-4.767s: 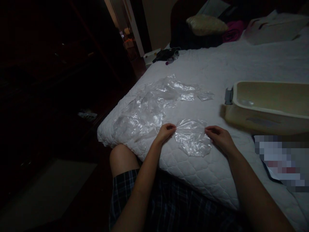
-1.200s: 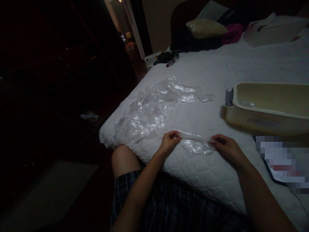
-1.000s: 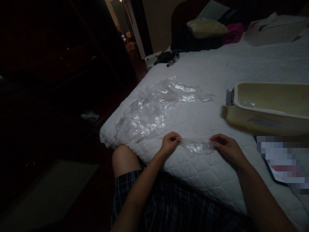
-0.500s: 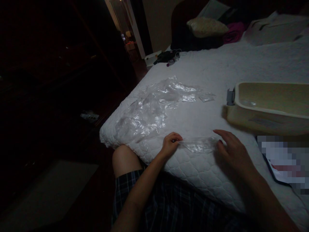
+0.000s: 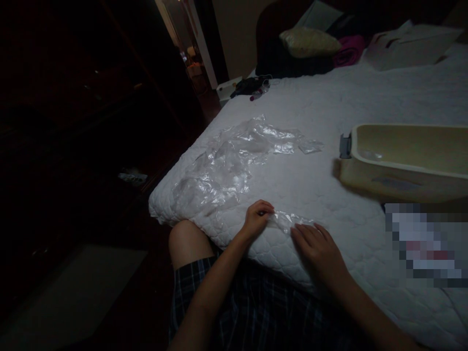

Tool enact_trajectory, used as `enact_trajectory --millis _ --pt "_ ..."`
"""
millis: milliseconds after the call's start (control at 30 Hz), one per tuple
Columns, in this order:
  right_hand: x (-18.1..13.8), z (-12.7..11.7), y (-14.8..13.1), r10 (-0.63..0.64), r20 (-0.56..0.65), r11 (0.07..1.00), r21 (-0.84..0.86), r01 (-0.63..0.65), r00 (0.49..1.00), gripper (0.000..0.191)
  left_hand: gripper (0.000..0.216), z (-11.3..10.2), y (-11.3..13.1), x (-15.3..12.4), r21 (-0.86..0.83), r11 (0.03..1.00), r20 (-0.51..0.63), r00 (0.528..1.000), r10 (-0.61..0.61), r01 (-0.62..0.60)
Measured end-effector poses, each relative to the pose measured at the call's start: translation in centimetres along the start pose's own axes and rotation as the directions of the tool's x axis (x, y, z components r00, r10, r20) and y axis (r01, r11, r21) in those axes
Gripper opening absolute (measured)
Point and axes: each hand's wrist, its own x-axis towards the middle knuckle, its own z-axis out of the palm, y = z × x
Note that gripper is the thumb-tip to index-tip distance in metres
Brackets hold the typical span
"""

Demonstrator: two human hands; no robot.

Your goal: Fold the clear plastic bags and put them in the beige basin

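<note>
A small clear plastic bag (image 5: 287,222), folded into a narrow strip, lies on the white quilted bed (image 5: 329,185) near its front corner. My left hand (image 5: 257,219) pinches the bag's left end with closed fingers. My right hand (image 5: 318,248) lies flat with fingers stretched out, pressing on the bag's right part and hiding some of it.
A pile of crumpled clear plastic bags (image 5: 230,161) is spread over the bed's left corner. A cream plastic tub (image 5: 402,161) stands at the right. Pillows and clothes (image 5: 310,41) lie at the far end. The dark floor drops away at the left; my knee (image 5: 186,241) is by the bed.
The bag went from spread out to a narrow folded strip. My right hand let go of its right end, opened, and slid left along it, pressing it flat.
</note>
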Motion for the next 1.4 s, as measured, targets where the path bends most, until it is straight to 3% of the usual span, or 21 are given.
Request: enact_trajectory --millis 133,233,300,367,433,467,533,567,700,867,1000,1200,1400 --pt "0.1 0.0 0.3 0.015 -0.025 1.0 0.025 -0.015 1.0 0.027 0.006 -0.5 0.3 0.0 -0.006 0.999 0.06 0.998 -0.035 0.035" --pt "0.0 0.2 0.6 0.034 -0.027 0.998 0.054 -0.033 0.999 0.024 0.011 -1.6 1.3 0.0 0.041 0.998 0.211 0.976 -0.056 0.049" --pt "-0.1 0.4 0.7 0.048 -0.027 0.996 0.073 -0.046 0.998 0.023 0.021 -2.5 2.5 -0.1 0.11 0.994 0.338 0.941 -0.016 -0.022" --pt "-0.2 0.7 0.8 0.057 -0.032 0.994 0.092 -0.054 0.998 0.022 0.03 -2.9 4.0 -0.5 0.224 0.96 0.394 0.917 0.069 -0.168" --pt "-0.5 1.2 0.9 0.063 -0.046 0.992 0.114 -0.057 0.997 0.021 0.041 -2.7 5.3 -1.3 0.393 0.855 0.44 0.886 0.149 -0.339" --pt "-0.6 1.5 0.9 0.065 -0.06 0.991 0.124 -0.057 0.996 0.02 0.047 -2.3 5.8 -1.8 0.465 0.769 0.518 0.839 0.166 -0.439" --pt "-1.2 2.3 1.0 0.084 -0.08 0.987 0.143 -0.071 0.993 0.019 0.053 -1.5 5.9 -2.8 0.561 0.587 0.654 0.747 0.116 -0.583" --pt "-1.5 2.7 1.1 0.1 -0.086 0.984 0.154 -0.086 0.991 0.02 0.053 -1.2 5.6 -3.2 0.6 0.513 0.685 0.726 0.069 -0.614" --pt "-3.0 3.5 1.6 0.124 -0.066 0.965 0.239 -0.105 0.99 0.028 0.049 -0.6 3.2 -4.3 0.644 0.397 0.713 0.702 -0.001 -0.654" --pt "-3.3 1.4 1.8 0.181 -0.01 0.908 0.387 -0.163 0.983 0.035 0.048 -0.9 2.2 -4.5 0.639 0.366 0.72 0.693 0.025 -0.677" --pt "-1.5 -0.1 0.8 0.236 -0.078 0.939 0.273 -0.207 0.969 0.036 0.047 -0.8 2.5 -4.4 0.641 0.355 0.72 0.693 0.03 -0.681" --pt "-1.1 3.0 -0.4 0.203 0.135 0.969 0.114 -0.219 0.97 0.064 0.048 -0.9 2.5 -4.3 0.639 0.347 0.722 0.691 0.034 -0.686" --pt "-2.2 4.3 -0.1 0.224 0.247 0.961 0.102 -0.255 0.943 0.067 0.049 -1.0 2.6 -4.3 0.64 0.359 0.721 0.692 0.026 -0.68"
